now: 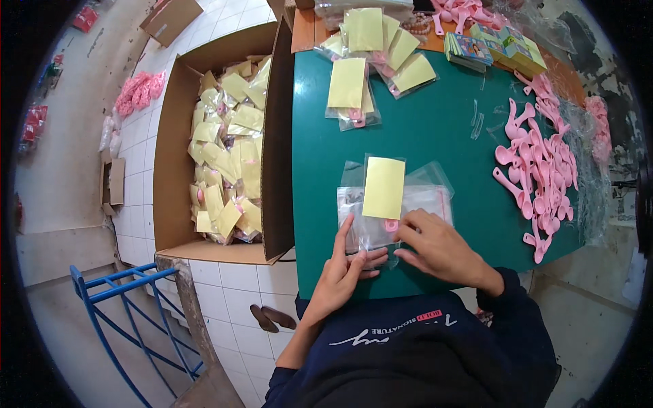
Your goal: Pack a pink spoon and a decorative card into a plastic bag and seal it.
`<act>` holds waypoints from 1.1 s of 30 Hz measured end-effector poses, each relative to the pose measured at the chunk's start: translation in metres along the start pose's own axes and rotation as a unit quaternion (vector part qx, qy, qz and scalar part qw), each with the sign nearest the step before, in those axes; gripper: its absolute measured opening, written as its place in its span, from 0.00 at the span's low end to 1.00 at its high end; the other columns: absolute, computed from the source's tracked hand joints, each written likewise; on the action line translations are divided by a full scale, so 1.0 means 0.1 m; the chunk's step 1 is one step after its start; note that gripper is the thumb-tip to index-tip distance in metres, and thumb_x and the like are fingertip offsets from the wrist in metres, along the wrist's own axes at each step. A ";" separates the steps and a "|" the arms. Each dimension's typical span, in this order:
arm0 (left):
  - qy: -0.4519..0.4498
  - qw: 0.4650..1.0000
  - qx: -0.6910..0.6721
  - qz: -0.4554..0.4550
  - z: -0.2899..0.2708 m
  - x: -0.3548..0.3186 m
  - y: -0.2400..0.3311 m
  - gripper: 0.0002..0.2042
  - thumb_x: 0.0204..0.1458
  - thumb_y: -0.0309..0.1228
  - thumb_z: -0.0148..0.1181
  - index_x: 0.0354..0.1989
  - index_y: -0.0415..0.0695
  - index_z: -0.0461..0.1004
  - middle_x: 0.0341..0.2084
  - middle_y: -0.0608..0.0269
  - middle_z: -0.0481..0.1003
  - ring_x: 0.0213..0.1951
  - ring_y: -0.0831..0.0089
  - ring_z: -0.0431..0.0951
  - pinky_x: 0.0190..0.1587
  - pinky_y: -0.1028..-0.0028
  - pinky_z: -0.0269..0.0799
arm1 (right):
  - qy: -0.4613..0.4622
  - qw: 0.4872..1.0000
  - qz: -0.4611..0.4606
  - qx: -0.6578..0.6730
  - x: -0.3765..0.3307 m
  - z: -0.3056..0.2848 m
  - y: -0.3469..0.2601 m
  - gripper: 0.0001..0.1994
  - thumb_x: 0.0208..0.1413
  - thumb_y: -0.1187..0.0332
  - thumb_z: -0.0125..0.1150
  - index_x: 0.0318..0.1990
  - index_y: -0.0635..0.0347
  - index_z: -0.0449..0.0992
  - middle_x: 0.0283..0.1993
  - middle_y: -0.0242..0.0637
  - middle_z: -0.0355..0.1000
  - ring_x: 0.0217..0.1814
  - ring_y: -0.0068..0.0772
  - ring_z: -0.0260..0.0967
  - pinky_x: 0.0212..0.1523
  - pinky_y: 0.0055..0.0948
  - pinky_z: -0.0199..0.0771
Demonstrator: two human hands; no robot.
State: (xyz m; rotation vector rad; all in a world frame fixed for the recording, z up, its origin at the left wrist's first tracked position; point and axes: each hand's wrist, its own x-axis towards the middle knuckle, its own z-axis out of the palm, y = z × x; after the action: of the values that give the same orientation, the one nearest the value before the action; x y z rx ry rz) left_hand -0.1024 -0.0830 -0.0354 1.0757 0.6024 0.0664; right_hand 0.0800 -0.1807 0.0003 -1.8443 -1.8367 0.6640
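Note:
A clear plastic bag (pixel 372 234) holding a pale yellow card (pixel 383 188) and a pink plastic piece (pixel 391 225), probably a spoon, lies before me. Beneath it is a stack of clear bags (pixel 428 200). My left hand (pixel 340 273) rests at the bag's lower left, fingers stretched and apart, some of them against the plastic. From the right, my right hand (pixel 437 250) reaches in with curled fingers on the bag's lower right edge, beside the pink piece. Its fingertips partly hide what they grip.
Filled bags with yellow cards (pixel 348 85) lie at the table's far side. Pink spoons (pixel 534 163) are heaped at right, near stacked printed cards (pixel 469 51). A large cardboard box (pixel 277 136) of filled bags stands left of the green table (pixel 435 122); a blue metal frame (pixel 122 285) is lower left.

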 end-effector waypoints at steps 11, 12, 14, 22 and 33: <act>0.015 0.994 0.097 0.043 -0.01 -0.05 0.00 0.28 0.60 0.40 0.31 0.64 0.45 0.33 0.45 0.45 0.67 0.45 0.62 0.71 0.49 0.69 0.63 | 0.055 0.997 0.012 0.055 0.09 0.34 -0.27 0.12 0.42 0.72 0.61 0.32 0.63 0.66 0.33 0.42 0.61 0.37 0.44 0.61 0.37 0.37 0.63; 0.021 0.994 0.097 0.049 0.00 -0.05 -0.02 0.28 0.60 0.42 0.31 0.64 0.44 0.33 0.45 0.45 0.66 0.46 0.61 0.70 0.51 0.69 0.61 | 0.070 0.996 0.004 0.053 0.09 0.34 -0.27 0.11 0.42 0.72 0.61 0.32 0.63 0.65 0.32 0.41 0.61 0.35 0.43 0.61 0.36 0.37 0.63; 0.020 0.993 0.099 0.055 0.01 -0.03 -0.05 0.29 0.60 0.43 0.31 0.64 0.44 0.32 0.45 0.45 0.66 0.46 0.63 0.69 0.51 0.69 0.60 | 0.068 0.996 0.006 0.050 0.08 0.33 -0.27 0.11 0.42 0.72 0.61 0.32 0.63 0.66 0.31 0.40 0.61 0.35 0.42 0.61 0.36 0.36 0.62; 0.025 0.990 0.139 0.012 -0.05 0.13 0.03 0.28 0.57 0.31 0.43 0.64 0.47 0.39 0.31 0.53 0.73 0.34 0.75 0.72 0.39 0.75 0.68 | 0.066 0.996 -0.029 -0.045 0.05 0.38 -0.28 0.09 0.42 0.70 0.60 0.28 0.60 0.66 0.29 0.36 0.61 0.33 0.34 0.61 0.34 0.32 0.57; 0.044 0.997 0.044 0.035 -0.05 0.24 0.06 0.20 0.55 0.21 0.42 0.57 0.43 0.54 0.24 0.62 0.76 0.28 0.82 0.73 0.34 0.82 0.67 | 0.126 0.921 -0.007 0.368 -0.52 -1.32 1.06 0.05 0.47 0.69 0.57 0.27 0.59 0.69 0.28 0.31 0.65 0.32 0.27 0.64 0.35 0.28 0.63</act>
State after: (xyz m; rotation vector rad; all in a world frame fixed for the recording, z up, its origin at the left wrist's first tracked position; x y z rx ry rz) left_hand -0.0827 -0.0680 -0.0423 1.1847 0.6525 0.1497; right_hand 0.2455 -0.2309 0.0383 -1.3279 -1.1914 0.9059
